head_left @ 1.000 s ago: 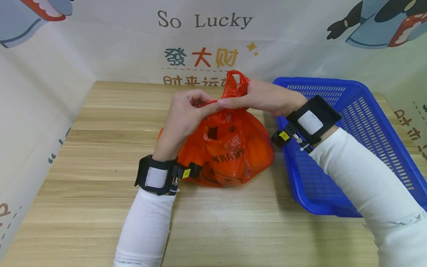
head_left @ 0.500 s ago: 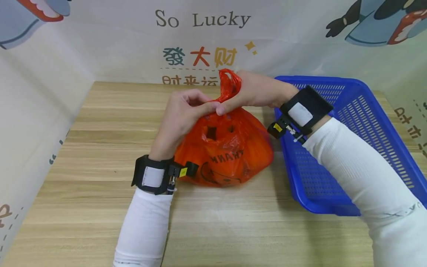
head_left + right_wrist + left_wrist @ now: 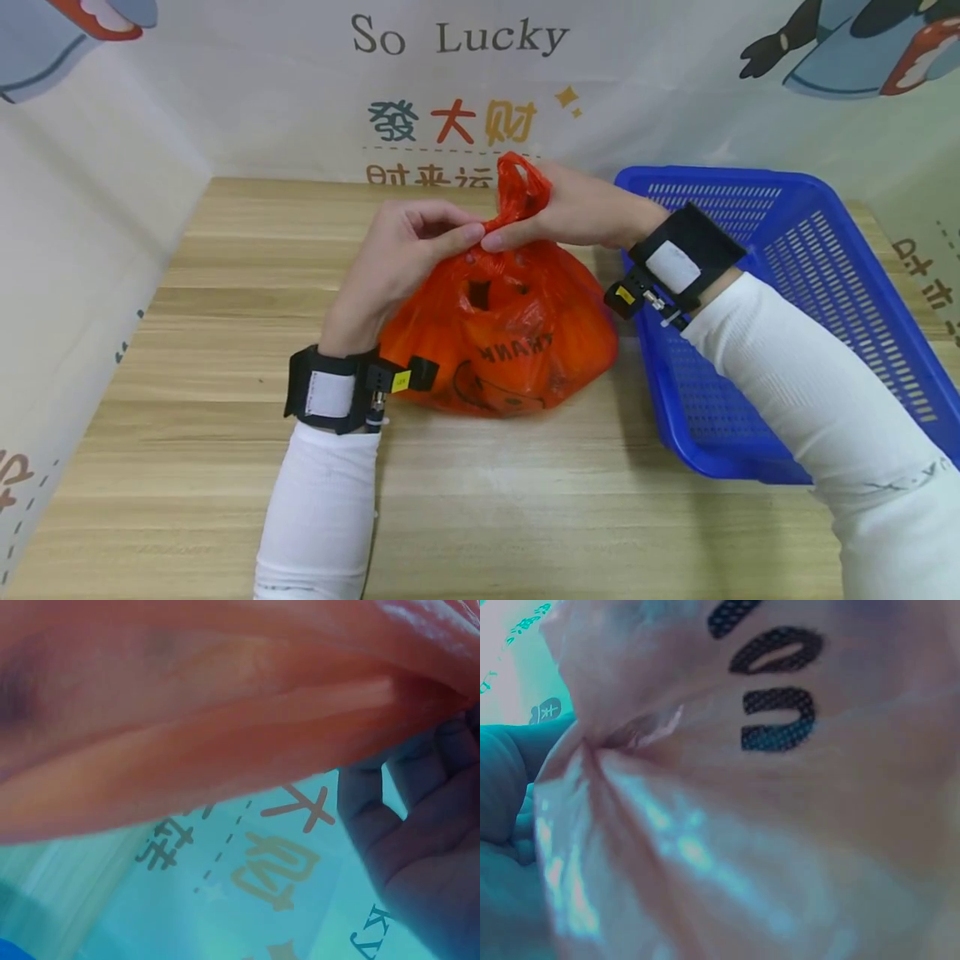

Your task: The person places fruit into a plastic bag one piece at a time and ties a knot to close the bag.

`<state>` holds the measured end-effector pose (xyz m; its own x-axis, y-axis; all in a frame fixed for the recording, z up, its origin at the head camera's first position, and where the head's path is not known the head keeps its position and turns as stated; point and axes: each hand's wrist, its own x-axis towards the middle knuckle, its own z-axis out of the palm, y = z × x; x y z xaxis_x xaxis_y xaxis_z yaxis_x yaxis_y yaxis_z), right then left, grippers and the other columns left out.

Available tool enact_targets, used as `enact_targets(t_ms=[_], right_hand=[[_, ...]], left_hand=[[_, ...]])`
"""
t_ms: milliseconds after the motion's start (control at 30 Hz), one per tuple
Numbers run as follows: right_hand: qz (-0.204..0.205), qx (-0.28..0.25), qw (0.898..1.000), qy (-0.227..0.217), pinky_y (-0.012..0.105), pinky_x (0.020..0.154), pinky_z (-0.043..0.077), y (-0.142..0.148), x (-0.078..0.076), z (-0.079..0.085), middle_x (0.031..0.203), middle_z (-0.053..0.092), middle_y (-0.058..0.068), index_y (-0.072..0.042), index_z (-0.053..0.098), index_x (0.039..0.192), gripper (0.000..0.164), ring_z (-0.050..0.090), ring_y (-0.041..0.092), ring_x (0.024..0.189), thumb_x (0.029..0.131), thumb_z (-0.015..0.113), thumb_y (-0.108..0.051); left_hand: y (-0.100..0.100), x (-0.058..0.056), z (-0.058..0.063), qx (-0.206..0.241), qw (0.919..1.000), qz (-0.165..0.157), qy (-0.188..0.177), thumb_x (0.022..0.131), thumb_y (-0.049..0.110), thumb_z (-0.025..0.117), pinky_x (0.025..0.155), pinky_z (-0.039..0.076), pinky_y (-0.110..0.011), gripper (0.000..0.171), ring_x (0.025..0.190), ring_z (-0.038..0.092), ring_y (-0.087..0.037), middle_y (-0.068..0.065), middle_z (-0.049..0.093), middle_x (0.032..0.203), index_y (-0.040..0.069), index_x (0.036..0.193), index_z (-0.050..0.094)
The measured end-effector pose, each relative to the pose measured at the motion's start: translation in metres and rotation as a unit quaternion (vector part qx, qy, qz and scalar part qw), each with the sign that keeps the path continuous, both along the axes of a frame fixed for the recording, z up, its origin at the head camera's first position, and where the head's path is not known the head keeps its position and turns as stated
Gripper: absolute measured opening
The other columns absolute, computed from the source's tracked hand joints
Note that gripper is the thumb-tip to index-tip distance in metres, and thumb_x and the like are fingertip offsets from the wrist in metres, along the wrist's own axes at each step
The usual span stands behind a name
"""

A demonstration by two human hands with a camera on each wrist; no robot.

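A full red plastic bag (image 3: pixel 517 333) with black print and a smiling face stands on the table in the head view. My left hand (image 3: pixel 393 258) pinches its gathered neck between thumb and fingers from the left. From the right, my right hand (image 3: pixel 581 204) grips the neck just below an upright handle loop (image 3: pixel 521 179), and the thumbs almost meet. The bag's stretched side (image 3: pixel 780 825) fills most of the left wrist view. In the right wrist view the bag's folds (image 3: pixel 225 735) run up to the right hand's fingers (image 3: pixel 364 799). The contents are hidden behind the film.
A blue perforated plastic basket (image 3: pixel 720 450) stands right of the bag, partly under the right forearm. The wooden table (image 3: pixel 480 517) ends at a printed white backdrop (image 3: pixel 285 100) behind the bag.
The right hand and the handle loop have shifted slightly left from a second ago. The left wrist has edged left too. Both hands keep hold of the bag's neck.
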<state>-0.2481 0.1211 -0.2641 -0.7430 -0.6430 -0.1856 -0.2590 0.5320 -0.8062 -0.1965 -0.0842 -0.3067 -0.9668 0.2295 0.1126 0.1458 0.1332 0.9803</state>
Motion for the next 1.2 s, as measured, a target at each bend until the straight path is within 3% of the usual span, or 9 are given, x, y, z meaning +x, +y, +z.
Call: enact_targets(t_ms=[233,300,433,533,733,933,1100,1200], right_hand=[[0.033,-0.003,0.999,0.0,0.032,0.077,0.053,-0.001,-0.002,0.001,0.074,0.052,0.003,-0.011,0.052,0.115,0.036,0.057,0.022,0.075,0.089,0.072,-0.027],[0.042,0.011,0.999,0.004,0.031,0.074,0.052,-0.002,-0.002,0.003,0.07,0.051,0.002,-0.012,0.053,0.11,0.035,0.056,0.021,0.072,0.088,0.072,-0.031],[0.059,0.036,0.997,0.026,0.028,0.063,0.046,-0.006,-0.003,0.009,0.061,0.048,0.0,-0.011,0.056,0.086,0.029,0.05,0.018,0.061,0.088,0.073,-0.034],[0.062,0.052,0.996,0.048,0.027,0.057,0.038,-0.007,-0.003,0.011,0.057,0.043,-0.002,-0.01,0.052,0.074,0.034,0.043,0.015,0.055,0.088,0.074,-0.032],[0.079,0.097,0.985,0.116,0.027,0.058,0.042,-0.006,0.002,0.014,0.064,0.051,0.0,-0.009,0.057,0.085,0.028,0.047,0.014,0.059,0.085,0.078,-0.029],[0.126,0.116,0.956,0.237,0.025,0.058,0.04,-0.007,0.009,0.013,0.067,0.055,0.0,-0.009,0.064,0.083,0.02,0.047,0.014,0.059,0.086,0.077,-0.024],[0.152,0.104,0.921,0.343,0.027,0.058,0.037,-0.004,0.018,0.01,0.068,0.057,0.0,-0.01,0.066,0.087,0.015,0.045,0.013,0.058,0.088,0.075,-0.022],[0.163,0.087,0.897,0.4,0.028,0.061,0.044,-0.002,0.022,0.008,0.073,0.064,0.001,-0.01,0.068,0.092,0.01,0.055,0.013,0.062,0.089,0.073,-0.018]], left_hand=[[0.004,0.001,0.0,-0.01,0.9996,0.024,0.015,0.09,0.005,0.068,0.069,0.049,-0.021,0.018,0.077,0.06,-0.014,0.008,0.069,0.081,-0.005,0.105,0.073],[0.003,0.001,0.0,-0.018,0.9994,0.026,0.015,0.091,0.005,0.068,0.068,0.048,-0.021,0.017,0.078,0.059,-0.015,0.006,0.069,0.083,-0.004,0.104,0.073],[0.003,0.003,0.002,-0.025,0.9991,0.028,0.019,0.089,0.006,0.07,0.067,0.047,-0.022,0.015,0.078,0.059,-0.015,0.001,0.071,0.085,-0.002,0.101,0.075],[0.002,0.002,0.001,-0.015,0.9993,0.02,0.03,0.088,0.005,0.071,0.066,0.047,-0.022,0.013,0.076,0.059,-0.015,0.003,0.071,0.083,-0.002,0.099,0.075],[-0.002,0.0,-0.001,0.003,0.999,-0.019,0.04,0.091,0.004,0.067,0.069,0.049,-0.022,0.015,0.077,0.06,-0.014,0.008,0.071,0.082,-0.005,0.102,0.073],[-0.003,0.001,0.001,-0.001,0.9992,-0.021,0.035,0.09,0.006,0.069,0.073,0.052,-0.023,0.015,0.079,0.063,-0.015,0.002,0.072,0.087,0.0,0.103,0.073],[-0.004,0.002,0.001,-0.018,0.9979,-0.027,0.056,0.094,0.01,0.066,0.072,0.051,-0.022,0.016,0.078,0.061,-0.016,0.0,0.069,0.089,0.0,0.105,0.071],[-0.004,0.001,0.0,-0.016,0.9966,-0.028,0.076,0.096,0.011,0.062,0.072,0.048,-0.022,0.019,0.08,0.058,-0.015,0.001,0.067,0.089,-0.003,0.106,0.07]])
